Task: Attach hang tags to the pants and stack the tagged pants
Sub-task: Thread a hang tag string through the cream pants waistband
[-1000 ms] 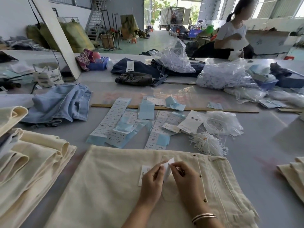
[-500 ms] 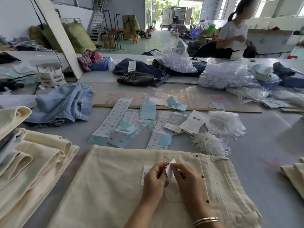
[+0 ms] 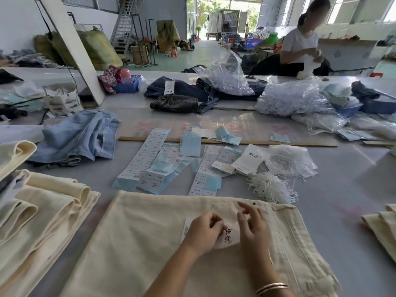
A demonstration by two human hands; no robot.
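Cream pants (image 3: 139, 236) lie flat on the grey table in front of me, waistband to the right. A white hang tag (image 3: 230, 234) with black characters rests on them near the back pocket. My left hand (image 3: 203, 232) pinches the tag's left edge. My right hand (image 3: 250, 224) hovers just right of the tag with fingers spread and lifted. A stack of folded cream pants (image 3: 42, 209) sits at the left. More folded cream pants (image 3: 381, 228) lie at the right edge.
Sticker sheets (image 3: 150, 159), a bundle of white tag strings (image 3: 272, 187) and a bag of strings (image 3: 287, 159) lie beyond the pants. Light blue jeans (image 3: 77, 136) sit at the left, dark jeans (image 3: 182, 97) farther back. A person (image 3: 302, 46) works across the table.
The tag was held upright between both hands; now it lies flat with its printed face up. My right hand has let go and opened, while my left hand still holds it.
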